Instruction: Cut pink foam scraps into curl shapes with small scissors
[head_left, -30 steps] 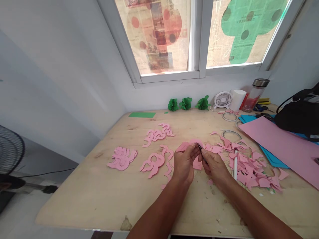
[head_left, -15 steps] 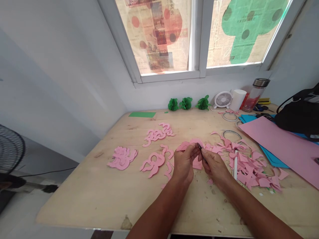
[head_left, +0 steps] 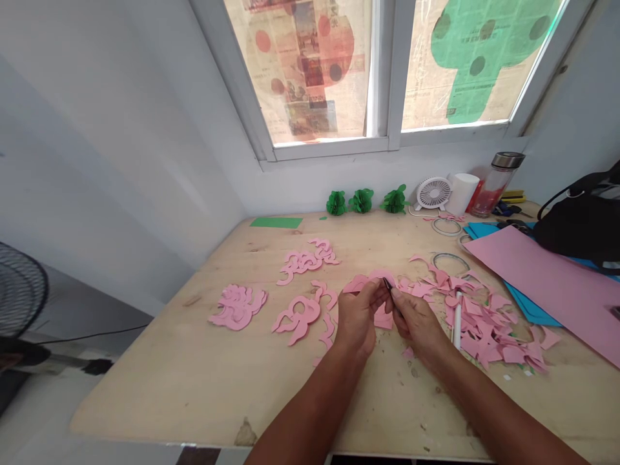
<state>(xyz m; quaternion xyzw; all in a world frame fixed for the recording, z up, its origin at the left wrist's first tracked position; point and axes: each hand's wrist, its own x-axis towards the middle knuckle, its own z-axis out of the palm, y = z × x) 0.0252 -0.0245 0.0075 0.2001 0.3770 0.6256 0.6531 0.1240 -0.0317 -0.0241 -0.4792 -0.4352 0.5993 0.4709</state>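
Pink paper cut-out [head_left: 356, 284]: flat sheet stock, curved lobes along its far side, lower part covered from view. Lies right of centre over the desk [head_left: 194, 387], between front and back edges, well apart from the rounded front-left corner. Whether it touches the wood, cannot tell.

Dark slim tool [head_left: 388, 284]: 1 narrow pointed end at the cut-out's right side, slanting up and leftward toward the back edge; rest mostly hidden, exact type unclear.
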